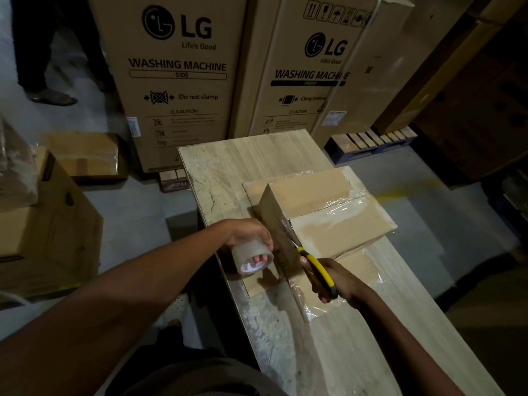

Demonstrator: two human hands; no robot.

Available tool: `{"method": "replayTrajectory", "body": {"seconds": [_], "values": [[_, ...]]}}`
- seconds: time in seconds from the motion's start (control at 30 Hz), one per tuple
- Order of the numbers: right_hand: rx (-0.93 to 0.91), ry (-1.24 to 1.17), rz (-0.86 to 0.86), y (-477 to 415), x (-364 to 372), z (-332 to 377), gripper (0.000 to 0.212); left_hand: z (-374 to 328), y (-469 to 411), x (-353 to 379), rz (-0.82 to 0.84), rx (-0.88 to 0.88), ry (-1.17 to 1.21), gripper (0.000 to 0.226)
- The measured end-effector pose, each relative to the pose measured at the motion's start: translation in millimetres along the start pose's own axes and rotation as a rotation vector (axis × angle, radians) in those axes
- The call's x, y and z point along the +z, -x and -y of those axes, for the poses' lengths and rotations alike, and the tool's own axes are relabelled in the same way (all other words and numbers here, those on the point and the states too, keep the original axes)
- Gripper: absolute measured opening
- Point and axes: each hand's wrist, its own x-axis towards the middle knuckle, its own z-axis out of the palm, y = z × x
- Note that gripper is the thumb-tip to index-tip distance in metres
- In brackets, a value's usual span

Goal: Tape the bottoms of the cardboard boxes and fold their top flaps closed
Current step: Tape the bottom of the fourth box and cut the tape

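The cardboard box (328, 195) is set upside down on the right half of the wooden surface (228, 167), its bottom turned upward. A strip of clear tape (343, 208) is laid along the bottom seam and carried down the left side face, so the sealing of this bottom is judged almost done; only the cut from the roll is left. The top flaps are seen splayed flat on the surface under the box (not yet folded shut), and that step remains.

The tape roll (251, 258) is gripped by the left hand (248, 232), with fingers hooked through its core, just beside the box's left face. The yellow-handled scissors (317, 270) are clasped by the right hand (340, 281), fingers wrapped round the handles, with the blades brought to the tape at the box's near-left corner.

The seam is laid across the surface, from the left face toward the right edge; the long axis is taken to follow it, though the face looks nearly square.
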Motion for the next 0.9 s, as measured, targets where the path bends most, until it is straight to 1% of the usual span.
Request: {"method": "replayTrajectory", "body": {"seconds": [0.07, 0.13, 0.2, 0.23, 0.3, 0.33, 0.37, 0.43, 0.47, 0.5, 0.57, 0.63, 0.7, 0.77, 0.83, 0.9], "values": [[-0.005, 0.021, 0.03, 1, -5, 2, 0.058, -2, 5, -6, -0.014, -0.001, -0.009, 0.019], [-0.027, 0.056, 0.083, 4, -15, 5, 0.06, -7, 13, -13, -0.064, -0.007, -0.022, 0.021], [-0.066, 0.092, 0.162, 7, -26, 12, 0.066, -12, 19, -24, -0.167, 0.007, -0.045, 0.02], [-0.097, 0.08, 0.202, 9, -29, 16, 0.064, -15, 23, -27, -0.225, 0.025, -0.037, 0.018], [-0.219, -0.002, 0.234, 7, -29, 21, 0.055, -22, 28, -36, -0.33, 0.082, 0.011, 0.017], [-0.282, -0.059, 0.202, 3, -25, 23, 0.05, -26, 29, -39, -0.391, 0.115, 0.019, 0.017], [-0.31, -0.13, 0.123, -2, -20, 27, 0.048, -31, 30, -41, -0.465, 0.147, 0.011, 0.017], [-0.284, -0.286, -0.136, -16, -7, 34, 0.058, -42, 33, -41, -0.617, 0.23, -0.038, 0.017], [-0.275, -0.356, -0.273, -24, -1, 38, 0.058, -49, 33, -41, -0.692, 0.288, -0.121, 0.016], [-0.263, -0.418, -0.39, -31, 5, 42, 0.053, -55, 34, -40, -0.77, 0.35, -0.24, 0.016], [-0.233, -0.532, -0.532, -41, 12, 45, 0.042, -69, 33, -36, -0.889, 0.453, -0.455, 0.017], [-0.221, -0.666, -0.57, -47, 17, 44, 0.038, -82, 28, -31, -0.941, 0.549, -0.587, 0.021], [-0.223, -0.721, -0.616, -52, 19, 38, 0.037, -97, 18, -24, -0.955, 0.65, -0.748, 0.024], [-0.237, -0.752, -0.63, -57, 21, 32, 0.029, -109, 5, -17, -0.945, 0.768, -0.911, 0.025], [-0.268, -0.807, -0.627, -61, 22, 29, 0.023, -122, -13, -7, -0.891, 0.908, -1.066, 0.025], [-0.276, -0.883, -0.652, -64, 23, 29, 0.026, -134, -33, 6, -0.812, 1.013, -1.2, 0.026]]}}
